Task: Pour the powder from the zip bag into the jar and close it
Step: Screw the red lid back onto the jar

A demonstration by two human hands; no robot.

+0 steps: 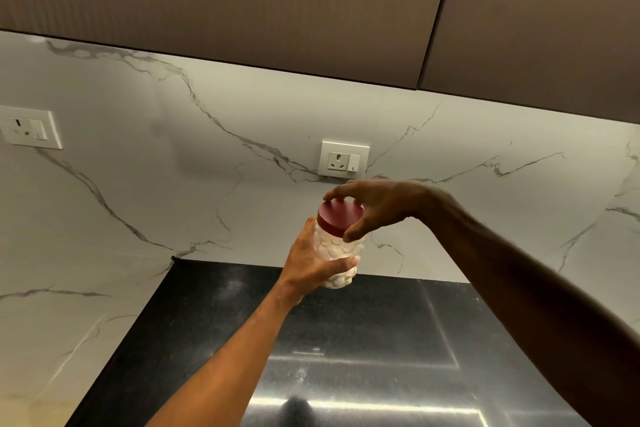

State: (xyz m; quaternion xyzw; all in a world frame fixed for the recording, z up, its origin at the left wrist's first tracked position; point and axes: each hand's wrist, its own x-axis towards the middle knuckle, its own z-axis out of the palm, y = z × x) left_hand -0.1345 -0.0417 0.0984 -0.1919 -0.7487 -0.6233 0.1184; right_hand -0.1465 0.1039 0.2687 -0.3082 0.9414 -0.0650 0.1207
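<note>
A clear ribbed plastic jar (pixel 341 253) with pale contents is held up in the air above the black counter. My left hand (pixel 313 262) grips the jar's body from the left, fingers wrapped round its lower part. A dark red lid (pixel 339 217) sits on top of the jar. My right hand (pixel 372 206) reaches in from the right and grips the lid's rim with thumb and fingers. The zip bag is not in view.
A black stone counter (pixel 214 315) with a steel sink surface (pixel 363 388) lies below. White marble wall behind carries a socket (pixel 343 159) just above the hands and another socket (pixel 29 130) at far left. Brown cabinets (pixel 277 10) hang overhead.
</note>
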